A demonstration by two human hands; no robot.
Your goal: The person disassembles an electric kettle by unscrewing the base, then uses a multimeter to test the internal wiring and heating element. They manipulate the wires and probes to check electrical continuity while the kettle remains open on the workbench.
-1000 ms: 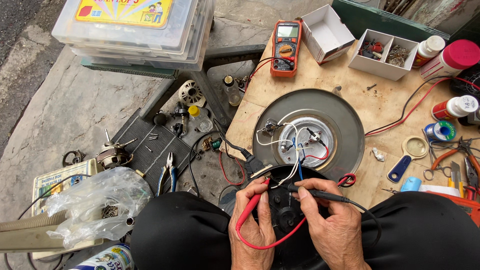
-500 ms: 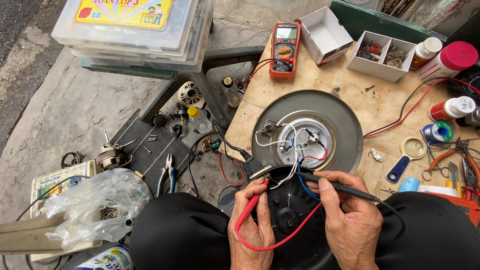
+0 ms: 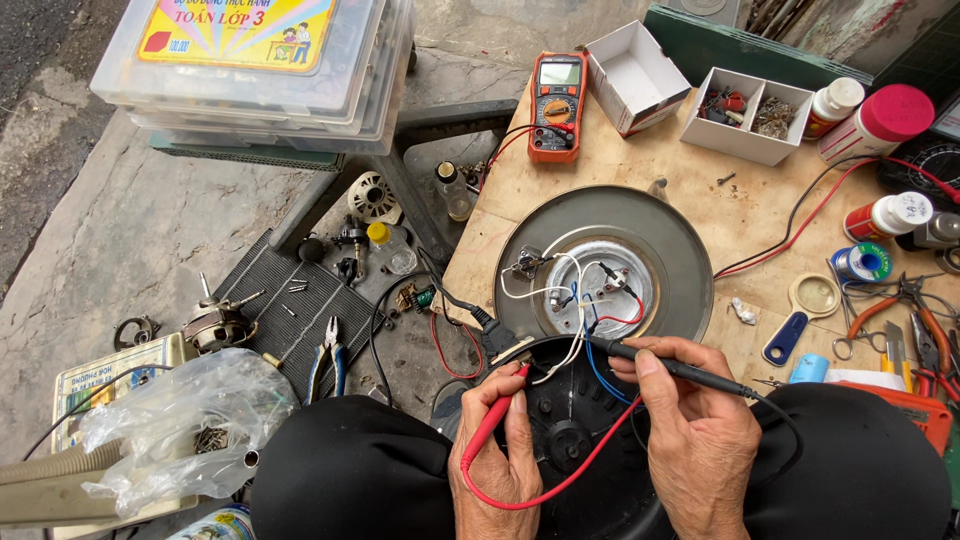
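Note:
My left hand [image 3: 498, 450] grips a red test probe [image 3: 497, 417] whose tip points up toward a black plug [image 3: 497, 337]. My right hand [image 3: 695, 435] pinches a black test probe [image 3: 672, 367], its tip lying near the white and blue wires [image 3: 570, 325]. Both hands rest on a black round plastic base [image 3: 575, 430] on my lap. Beyond it a grey metal disc [image 3: 668, 250] with a wired centre lies on the wooden board [image 3: 740, 195]. An orange multimeter [image 3: 557, 105] sits at the board's far edge, its red and black leads trailing to the probes.
White cardboard boxes [image 3: 745, 118] with small parts, spray cans [image 3: 880, 122] and pliers [image 3: 915, 325] crowd the board's right side. On the concrete ground to the left lie a motor part [image 3: 215, 325], blue-handled pliers [image 3: 328, 360], a plastic bag [image 3: 170, 420] and stacked clear storage boxes [image 3: 250, 80].
My right hand has shifted slightly right and down with the black probe. My left hand keeps the red probe in about the same spot.

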